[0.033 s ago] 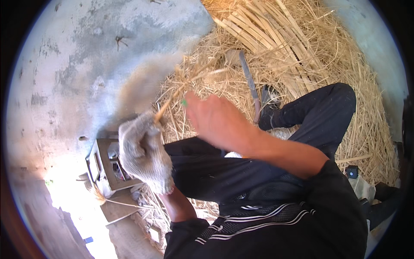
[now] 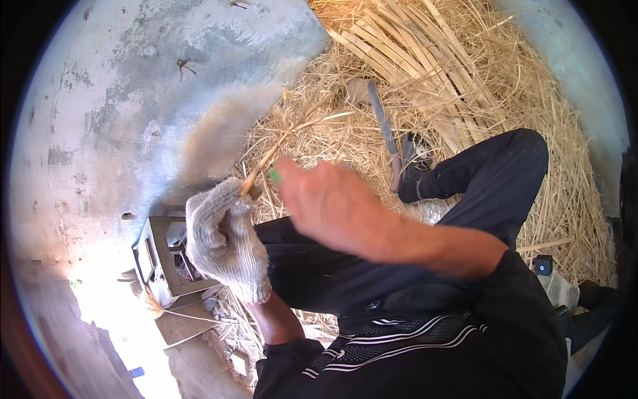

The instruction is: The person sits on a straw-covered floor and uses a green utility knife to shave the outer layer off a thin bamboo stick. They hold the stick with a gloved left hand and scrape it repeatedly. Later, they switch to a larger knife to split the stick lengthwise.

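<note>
White-striped black shirt (image 2: 452,366) bears a small white mark (image 2: 340,354) — too small to read. Left hand (image 2: 222,223), in a grey ribbed knit glove (image 2: 247,263), grips a thin tan stalk (image 2: 269,156) extending over golden loose straw (image 2: 319,143). Bare right hand (image 2: 332,209), blurred, is near the stalk — grip cannot be told.

Stalk (image 2: 268,157) in gloved left grip (image 2: 224,233)

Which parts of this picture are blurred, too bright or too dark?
In the head view, the bare right hand is smeared, probably by motion, while the gloved left hand shows its knit ribs; also in the head view, a bright patch at lower left is washed out, and the corners are dark.
</note>
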A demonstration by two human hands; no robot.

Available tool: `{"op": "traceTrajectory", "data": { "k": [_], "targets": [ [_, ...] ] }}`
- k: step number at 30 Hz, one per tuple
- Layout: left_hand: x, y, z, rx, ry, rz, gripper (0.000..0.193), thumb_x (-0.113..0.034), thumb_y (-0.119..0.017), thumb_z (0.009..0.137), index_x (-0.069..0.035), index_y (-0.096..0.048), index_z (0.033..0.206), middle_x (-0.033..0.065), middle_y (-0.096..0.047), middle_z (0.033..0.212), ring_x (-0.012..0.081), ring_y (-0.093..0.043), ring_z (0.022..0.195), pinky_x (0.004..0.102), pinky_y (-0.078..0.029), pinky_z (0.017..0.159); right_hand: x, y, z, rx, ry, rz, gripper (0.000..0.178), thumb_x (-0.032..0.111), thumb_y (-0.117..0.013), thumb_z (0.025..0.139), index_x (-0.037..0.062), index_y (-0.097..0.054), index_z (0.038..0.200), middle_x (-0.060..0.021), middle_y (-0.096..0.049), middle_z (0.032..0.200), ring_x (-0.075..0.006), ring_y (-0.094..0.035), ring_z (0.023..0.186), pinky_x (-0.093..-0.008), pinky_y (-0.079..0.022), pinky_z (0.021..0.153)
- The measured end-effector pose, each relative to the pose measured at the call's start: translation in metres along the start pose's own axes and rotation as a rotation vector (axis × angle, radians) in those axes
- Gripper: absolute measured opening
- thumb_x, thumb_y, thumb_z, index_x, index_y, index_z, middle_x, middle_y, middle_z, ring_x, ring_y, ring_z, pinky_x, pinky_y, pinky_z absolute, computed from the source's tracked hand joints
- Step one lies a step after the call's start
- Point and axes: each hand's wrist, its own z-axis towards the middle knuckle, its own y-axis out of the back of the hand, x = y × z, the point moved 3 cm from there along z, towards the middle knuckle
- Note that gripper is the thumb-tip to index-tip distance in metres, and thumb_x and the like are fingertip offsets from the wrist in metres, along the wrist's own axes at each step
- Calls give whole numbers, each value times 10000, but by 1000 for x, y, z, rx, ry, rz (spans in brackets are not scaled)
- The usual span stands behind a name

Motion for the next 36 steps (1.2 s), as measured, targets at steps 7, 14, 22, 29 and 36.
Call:
{"op": "traceTrajectory", "data": {
  "k": [7,14,22,29,36],
  "targets": [
    [-7,-8,6,1,90,-61,141,-19,-719,877,31,-659,995,119,-651,945,186,-664,871,284,-590,650,-51,-18,13,-81,-57,-31,193,184,-558,973,-8,-539,977,-222,-563,535,-410,-627,522,-482,-514,471],
    [-6,-14,2,-47,15,-78,108,28,-638,911,28,-641,1019,122,-663,973,170,-663,761,265,-547,667,-48,-20,6,-134,-49,-20,187,177,-566,971,-8,-538,987,-217,-575,548,-418,-633,534,-478,-524,486],
    [-11,-14,2,-91,57,-187,160,14,-727,853,15,-664,1000,105,-661,896,149,-670,756,223,-500,609,-40,-24,3,-20,-17,-202,184,169,-510,984,-9,-530,1020,-231,-607,609,-403,-665,593,-492,-523,488],
    [-16,-12,5,-3,214,-169,135,11,-725,861,27,-669,983,102,-669,904,157,-693,785,240,-547,678,-103,-35,23,25,-229,296,270,281,-447,1037,27,-536,1025,-162,-585,591,-307,-588,469,-456,-420,403],
    [-16,-13,-7,-58,187,-134,168,69,-681,858,42,-664,1023,104,-683,979,137,-672,726,213,-519,617,-13,8,-16,40,-26,425,306,281,-436,1045,-8,-529,1008,-229,-633,661,-383,-637,536,-451,-442,419]
  ]
}}
